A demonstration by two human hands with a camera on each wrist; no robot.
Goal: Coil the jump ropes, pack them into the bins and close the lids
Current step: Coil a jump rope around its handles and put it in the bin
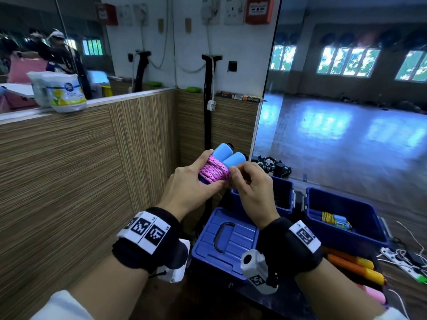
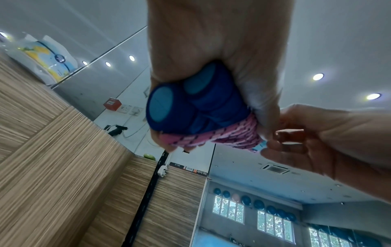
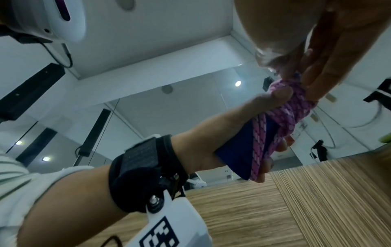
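Holding: the left hand wraps its fingers round two blue handles with a pink rope wound round them, up in the air above the bins.
Right hand: the right hand pinches the pink rope with its fingertips, at the right side of the bundle.
Head view only: a blue bin stands open just under the hands, a blue lid lies nearer, and a second open bin to the right has a yellow rope with blue handles in it.
Left wrist view only: the flat round ends of the handles show, side by side.
Right wrist view only: the pink rope crosses the dark blue handles, with the left thumb pressed on it.
Room: a wall of striped wood is on the left, and a big mirror far right shows a shiny floor and windows.
Floor: orange handles and a pink handle lie at the near right.
Pointing: the handles lie together, long way running from the palm up and away.
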